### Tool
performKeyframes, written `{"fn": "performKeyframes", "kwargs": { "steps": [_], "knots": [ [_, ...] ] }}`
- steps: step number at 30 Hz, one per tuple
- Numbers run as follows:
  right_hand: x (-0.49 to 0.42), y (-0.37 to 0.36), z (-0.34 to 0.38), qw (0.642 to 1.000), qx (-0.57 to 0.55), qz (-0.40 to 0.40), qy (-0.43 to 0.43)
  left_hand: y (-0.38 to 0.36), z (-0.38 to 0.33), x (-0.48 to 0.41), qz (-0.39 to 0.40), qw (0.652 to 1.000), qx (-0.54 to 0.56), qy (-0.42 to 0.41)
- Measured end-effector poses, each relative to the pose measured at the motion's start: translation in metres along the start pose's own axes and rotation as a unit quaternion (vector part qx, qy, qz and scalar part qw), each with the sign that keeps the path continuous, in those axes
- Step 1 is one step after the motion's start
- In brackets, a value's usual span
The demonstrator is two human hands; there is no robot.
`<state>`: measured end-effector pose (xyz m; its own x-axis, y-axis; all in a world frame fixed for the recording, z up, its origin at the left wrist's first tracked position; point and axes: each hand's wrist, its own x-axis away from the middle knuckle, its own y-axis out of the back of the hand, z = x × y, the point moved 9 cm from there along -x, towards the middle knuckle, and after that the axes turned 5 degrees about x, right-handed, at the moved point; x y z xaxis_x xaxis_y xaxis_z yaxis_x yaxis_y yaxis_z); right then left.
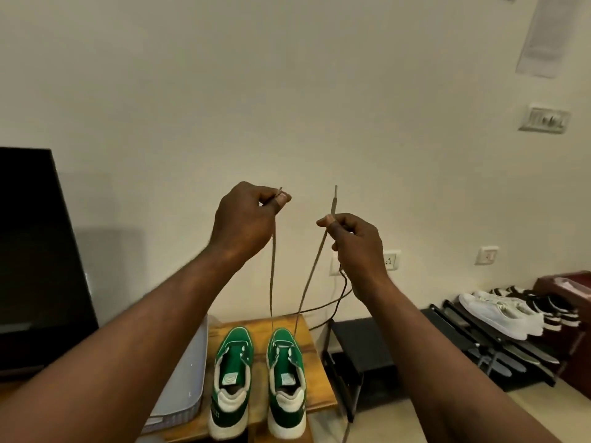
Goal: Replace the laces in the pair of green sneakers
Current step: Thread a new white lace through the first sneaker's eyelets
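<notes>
**Over the wooden table: both lace ends raised, shoe below and between the hands**

At the far left of the wooden table [319, 378] lies a pale tray [188, 372], just beside the pair. Next to it stands the left green sneaker [232, 378], heel toward the person and toe away. No lace can be made out in it.

The left hand [246, 219] is raised well above the table. Its thumb and forefinger pinch the lace [272, 266] close to the tip. That strand drops almost straight down.

The right green sneaker [286, 378] stands parallel to its mate, long axis pointing away from the person. Both strands enter it at the toe-end eyelets. The eyelets nearer the tongue look unthreaded.

The right hand [358, 244] sits slightly lower and pinches the other end further from its tip. Its strand slants down and leftward to the shoe. The sneaker therefore lies nearly under the left hand and offset to the left of the right hand.

Judgement: the ends are being compared for equal length. The next crossing will require both hands to descend toward the toe end.

A shoe rack [479, 346] stands at the far right, well apart.
</notes>
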<state>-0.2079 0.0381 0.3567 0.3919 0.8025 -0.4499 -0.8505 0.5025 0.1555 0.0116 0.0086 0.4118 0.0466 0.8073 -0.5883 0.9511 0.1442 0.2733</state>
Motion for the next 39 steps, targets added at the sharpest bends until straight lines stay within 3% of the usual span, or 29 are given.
{"fn": "performKeyframes", "kwargs": {
  "steps": [7, 13, 21, 39],
  "knots": [
    [0.008, -0.006, 0.022, 0.999, -0.025, 0.042, 0.012, 0.008, -0.014, -0.007, 0.015, 0.999, 0.006, 0.037],
    [0.017, -0.005, 0.023, 0.996, -0.063, 0.07, -0.003, 0.017, -0.017, -0.001, -0.029, 0.998, 0.045, 0.027],
    [0.013, -0.008, 0.028, 0.988, -0.14, 0.06, -0.026, 0.001, -0.012, 0.0, 0.005, 0.992, 0.115, 0.045],
    [0.001, -0.016, 0.042, 0.993, -0.104, 0.051, -0.012, 0.009, -0.02, -0.012, -0.035, 0.996, 0.071, 0.033]
  ]
}}
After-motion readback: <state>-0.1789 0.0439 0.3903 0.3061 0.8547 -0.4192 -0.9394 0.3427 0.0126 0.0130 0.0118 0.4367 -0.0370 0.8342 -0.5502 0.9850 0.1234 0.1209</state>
